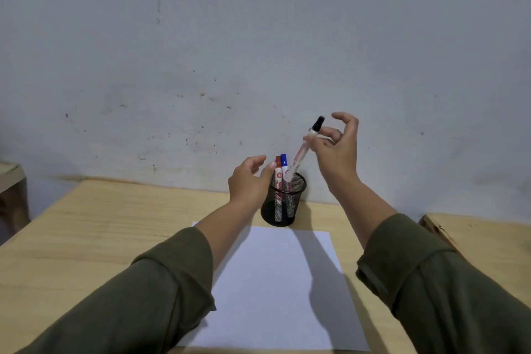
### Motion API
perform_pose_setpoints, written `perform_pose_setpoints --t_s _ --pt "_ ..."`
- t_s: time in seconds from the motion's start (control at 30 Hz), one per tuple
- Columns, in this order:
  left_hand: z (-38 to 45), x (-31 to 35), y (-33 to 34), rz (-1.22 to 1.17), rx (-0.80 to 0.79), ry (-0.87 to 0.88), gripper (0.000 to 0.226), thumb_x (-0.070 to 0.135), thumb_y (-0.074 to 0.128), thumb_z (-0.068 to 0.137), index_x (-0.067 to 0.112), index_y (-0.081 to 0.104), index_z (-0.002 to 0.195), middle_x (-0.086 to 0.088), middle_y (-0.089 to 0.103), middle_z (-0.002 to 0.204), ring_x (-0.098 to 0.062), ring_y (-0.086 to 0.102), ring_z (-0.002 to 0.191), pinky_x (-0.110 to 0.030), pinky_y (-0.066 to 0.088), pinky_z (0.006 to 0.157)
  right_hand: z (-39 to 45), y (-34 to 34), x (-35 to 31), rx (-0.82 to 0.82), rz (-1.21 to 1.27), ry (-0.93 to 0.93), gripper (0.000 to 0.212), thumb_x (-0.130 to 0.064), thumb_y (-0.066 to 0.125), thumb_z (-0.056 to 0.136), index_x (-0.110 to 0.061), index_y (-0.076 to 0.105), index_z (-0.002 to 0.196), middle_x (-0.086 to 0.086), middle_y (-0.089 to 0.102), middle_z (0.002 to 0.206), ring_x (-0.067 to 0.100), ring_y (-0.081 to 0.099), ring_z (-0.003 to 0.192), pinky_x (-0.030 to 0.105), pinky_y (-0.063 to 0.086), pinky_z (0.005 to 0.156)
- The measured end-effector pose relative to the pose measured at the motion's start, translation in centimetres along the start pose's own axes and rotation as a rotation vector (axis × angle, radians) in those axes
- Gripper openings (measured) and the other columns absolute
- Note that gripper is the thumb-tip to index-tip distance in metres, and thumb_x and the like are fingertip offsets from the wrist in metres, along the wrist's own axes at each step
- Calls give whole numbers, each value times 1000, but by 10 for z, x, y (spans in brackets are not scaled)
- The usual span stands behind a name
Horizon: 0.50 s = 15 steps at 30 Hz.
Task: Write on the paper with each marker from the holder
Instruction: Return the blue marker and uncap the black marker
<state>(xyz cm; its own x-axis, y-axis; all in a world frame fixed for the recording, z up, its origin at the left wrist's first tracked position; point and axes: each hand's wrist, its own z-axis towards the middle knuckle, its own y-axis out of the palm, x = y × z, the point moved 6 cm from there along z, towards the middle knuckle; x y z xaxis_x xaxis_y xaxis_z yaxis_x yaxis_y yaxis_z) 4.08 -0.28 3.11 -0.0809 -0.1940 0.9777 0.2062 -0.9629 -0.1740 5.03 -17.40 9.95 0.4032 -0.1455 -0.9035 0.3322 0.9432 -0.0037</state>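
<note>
A black mesh holder (283, 204) stands on the wooden table just beyond a blank white paper (275, 282). A red-capped marker (277, 174) and a blue-capped marker (284, 167) stand upright in it. My right hand (339, 152) pinches a black-capped marker (304, 149) near its cap; the marker tilts, its lower end still just inside the holder's rim. My left hand (250, 178) hovers beside the holder's left rim with fingers apart, holding nothing; whether it touches the holder is unclear.
The light wooden table (115, 224) runs up to a grey-white wall. A second wooden surface (474, 233) sits at the right, and a wooden stool or box (11, 181) at the far left.
</note>
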Motion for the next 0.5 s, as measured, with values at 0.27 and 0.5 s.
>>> perform_pose_setpoints --t_s 0.27,0.5 --pt "-45 54 -12 -283 -201 32 31 30 47 96 22 60 122 4 67 115 0 60 94 -20 49 80 -71 11 -18 -328 220 261 43 -10 68 83 -15 48 120 10 74 93 18 70 75 30 53 71" --pt "-95 40 -38 -391 -185 -77 12 20 61 88 20 66 100 8 67 87 7 64 68 -7 49 70 -142 8 -32 -540 248 334 37 -13 62 88 -16 53 123 10 73 90 25 64 76 33 51 72"
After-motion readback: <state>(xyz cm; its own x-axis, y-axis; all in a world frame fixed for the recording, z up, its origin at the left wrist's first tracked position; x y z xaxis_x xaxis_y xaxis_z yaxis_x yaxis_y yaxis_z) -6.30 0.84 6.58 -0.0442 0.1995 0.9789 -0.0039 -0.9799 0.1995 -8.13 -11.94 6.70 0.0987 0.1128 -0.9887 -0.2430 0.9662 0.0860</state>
